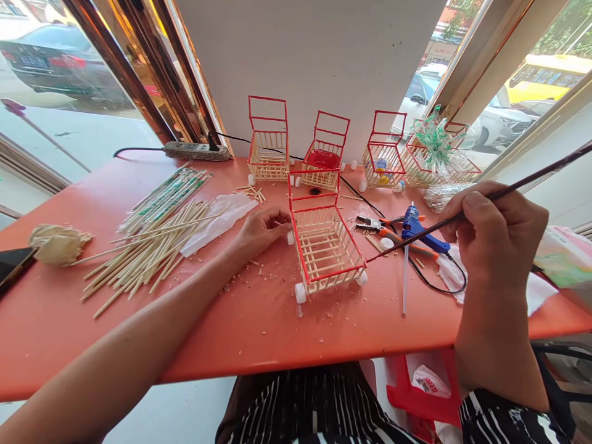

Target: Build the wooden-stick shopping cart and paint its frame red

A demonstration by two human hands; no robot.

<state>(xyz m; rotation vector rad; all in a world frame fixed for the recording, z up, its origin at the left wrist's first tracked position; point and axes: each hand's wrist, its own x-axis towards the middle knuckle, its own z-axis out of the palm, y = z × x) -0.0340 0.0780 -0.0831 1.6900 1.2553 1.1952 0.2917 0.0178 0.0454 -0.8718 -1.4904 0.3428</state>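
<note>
A small cart [324,243] of wooden sticks with red-painted rails and white wheels stands on the orange table [259,327]. My left hand [261,229] rests on the table and touches the cart's left side near a wheel. My right hand [494,231] grips a long thin paintbrush [416,234], whose tip meets the cart's right red rail.
Three more red-railed carts [269,151] stand at the back by the wall. A pile of wooden chopsticks [152,246] lies at the left. A blue glue gun [414,228], pliers [374,223] and a white stick lie right of the cart. A power strip [197,151] sits at the back left.
</note>
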